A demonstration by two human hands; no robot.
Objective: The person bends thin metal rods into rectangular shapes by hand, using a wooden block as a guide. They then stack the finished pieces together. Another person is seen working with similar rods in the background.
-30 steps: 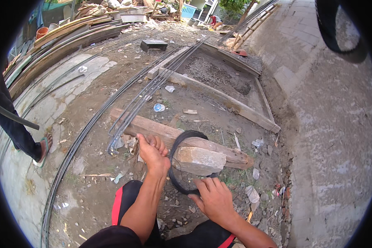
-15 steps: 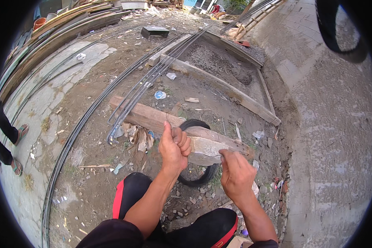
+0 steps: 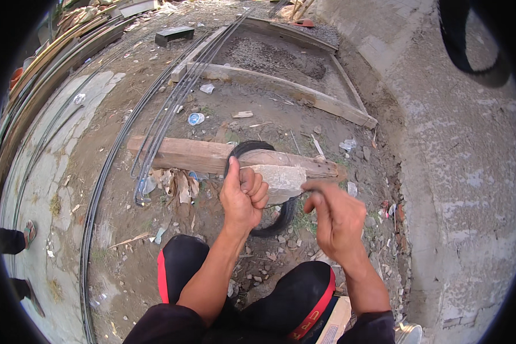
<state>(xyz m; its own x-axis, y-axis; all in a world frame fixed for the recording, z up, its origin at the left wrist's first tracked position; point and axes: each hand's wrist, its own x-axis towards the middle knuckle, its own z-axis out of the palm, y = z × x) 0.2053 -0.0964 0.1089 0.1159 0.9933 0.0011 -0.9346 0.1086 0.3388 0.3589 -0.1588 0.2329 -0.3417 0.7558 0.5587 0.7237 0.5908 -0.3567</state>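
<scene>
My left hand [image 3: 242,200] is closed in a fist on a thin dark wire, in front of a coil of black wire [image 3: 269,229]. My right hand [image 3: 338,221], just beside a pale rough stone block [image 3: 280,179], pinches the same strand between curled fingers. The coil loops around the block and over part of a long weathered timber [image 3: 183,153] lying crosswise on the dirt beyond my knees.
Bundled steel rods [image 3: 120,143] run away on the left. A timber-edged bed [image 3: 335,109] of wet gravelly mix lies ahead, near a dark box [image 3: 174,35]. Stacked planks line the upper left; a person's sandaled foot [image 3: 30,234] shows at the left. Concrete paving [image 3: 453,189] borders the right.
My right hand has risen from the coil's lower part to beside the block. My left fist has shifted rightward. The view has shifted, and the person at the left shows less.
</scene>
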